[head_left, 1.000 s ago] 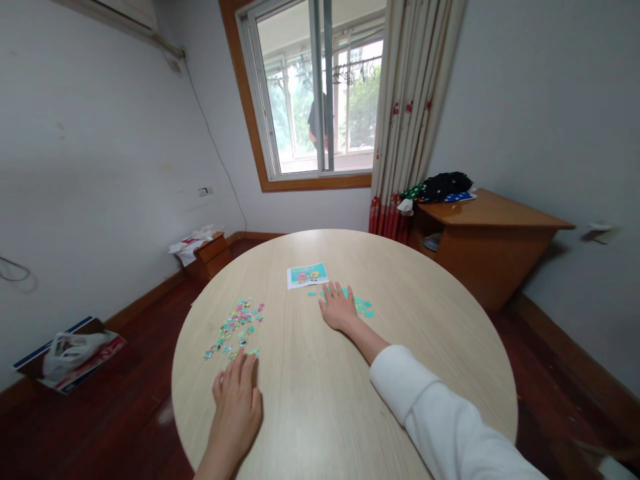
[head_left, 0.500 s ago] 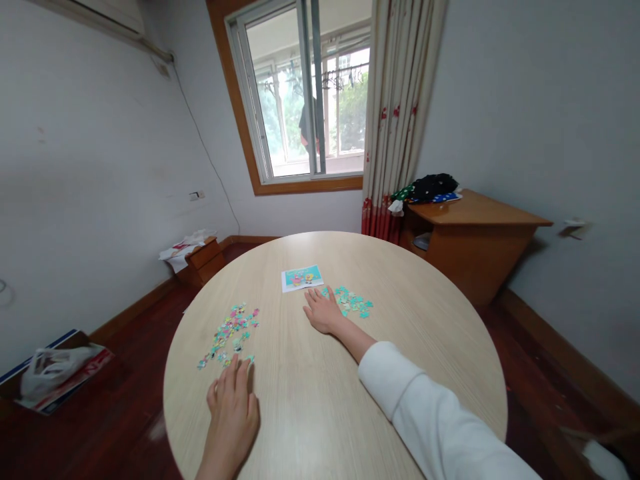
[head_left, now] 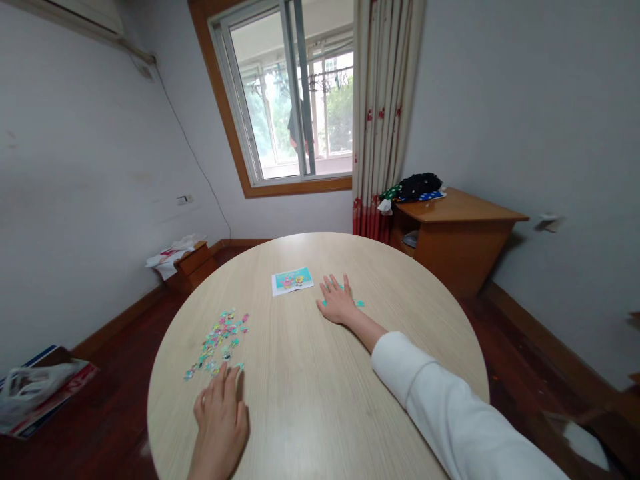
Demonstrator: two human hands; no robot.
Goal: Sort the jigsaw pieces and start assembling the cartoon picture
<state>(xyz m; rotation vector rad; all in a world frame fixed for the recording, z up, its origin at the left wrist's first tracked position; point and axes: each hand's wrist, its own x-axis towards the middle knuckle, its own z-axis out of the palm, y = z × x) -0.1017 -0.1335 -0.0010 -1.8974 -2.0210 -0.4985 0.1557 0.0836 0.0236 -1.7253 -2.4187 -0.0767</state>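
My right hand (head_left: 337, 301) lies flat with spread fingers over the turquoise jigsaw pieces (head_left: 360, 304), covering most of them. Left of it is a small picture card (head_left: 293, 281) showing cartoon figures on a turquoise ground. My left hand (head_left: 220, 410) rests on the near left of the table, fingers stretched forward and holding nothing. Its fingertips are at the near edge of a loose heap of multicoloured jigsaw pieces (head_left: 220, 337). Whether they touch a piece is hard to make out.
The round wooden table (head_left: 320, 400) fills the middle. Behind it on the right stands a brown desk (head_left: 465, 207) with dark cloth (head_left: 423, 187) on top. A small cabinet (head_left: 197, 263) with papers is at the back left. A plastic bag (head_left: 33, 393) lies low on the left.
My right hand has moved right, from the left edge of the turquoise pieces to on top of them. The view has turned slightly right. My left hand stays by the multicoloured heap.
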